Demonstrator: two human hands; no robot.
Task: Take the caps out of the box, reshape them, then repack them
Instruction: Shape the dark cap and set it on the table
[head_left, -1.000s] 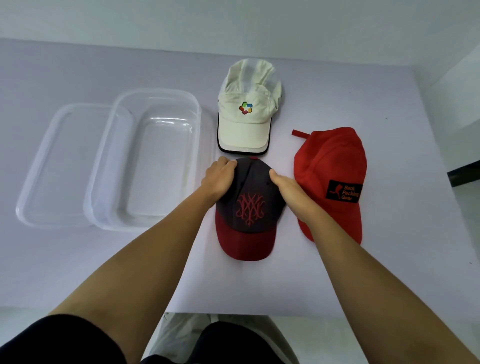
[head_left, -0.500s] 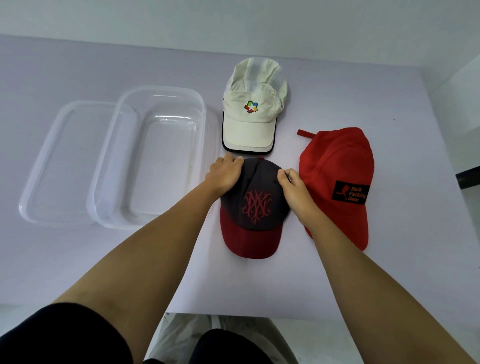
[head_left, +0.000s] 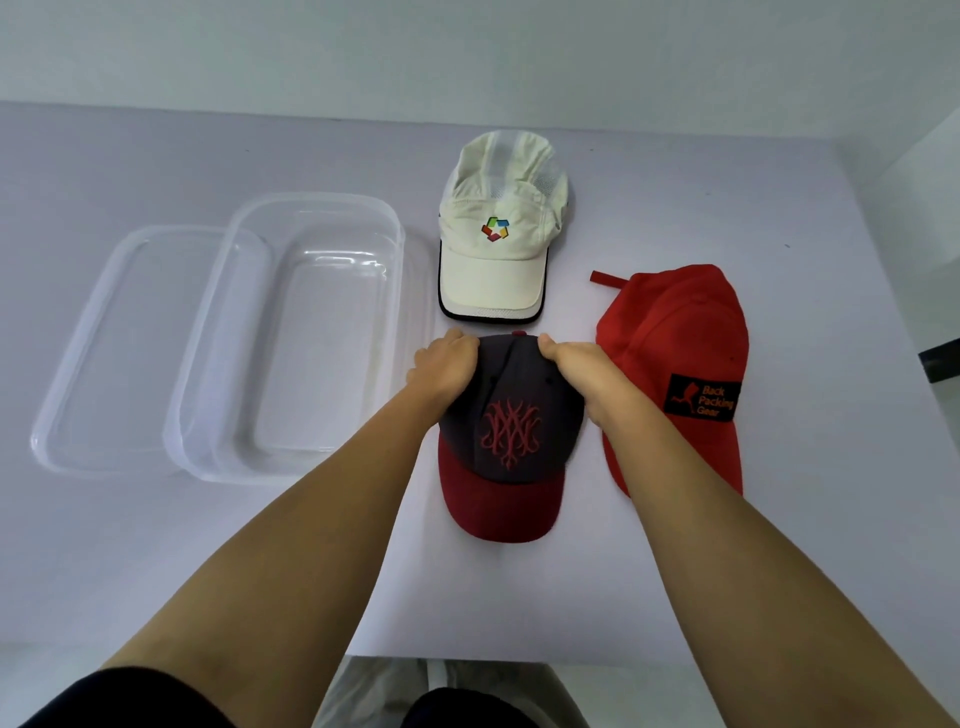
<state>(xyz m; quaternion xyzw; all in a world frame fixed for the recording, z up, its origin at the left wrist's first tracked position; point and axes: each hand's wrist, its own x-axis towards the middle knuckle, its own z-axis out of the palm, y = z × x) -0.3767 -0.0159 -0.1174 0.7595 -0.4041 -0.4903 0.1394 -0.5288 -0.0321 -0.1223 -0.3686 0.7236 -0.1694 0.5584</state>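
I have both hands on the grey cap (head_left: 511, 431), which sits on the table (head_left: 831, 493) with its red brim pointing to 6 o'clock, toward me. My left hand (head_left: 447, 366) is curled over the crown's rear at 11 o'clock and my right hand (head_left: 576, 369) over the rear at 1 o'clock. Both sets of fingers wrap down the far side, grasping the fabric, and the fingertips are hidden behind the crown.

At 12 o'clock from the grey cap lies the white cap (head_left: 498, 260), brim toward me. Only a narrow strip of table separates its dark brim edge from my knuckles. At 3 o'clock lies the red cap (head_left: 675, 338), just beside my right wrist. My forearm crosses in front of its lower left edge, and I cannot tell whether they touch.

At 9 o'clock stands the clear box (head_left: 322, 364), its right rim just beside my left hand. The lid (head_left: 119, 353) lies further out at 9 o'clock, partly tucked under the box's left rim.

There is open table between the brim and the near edge at 6 o'clock, more of it at 7 o'clock in front of the box, and more past the red cap toward the right edge.
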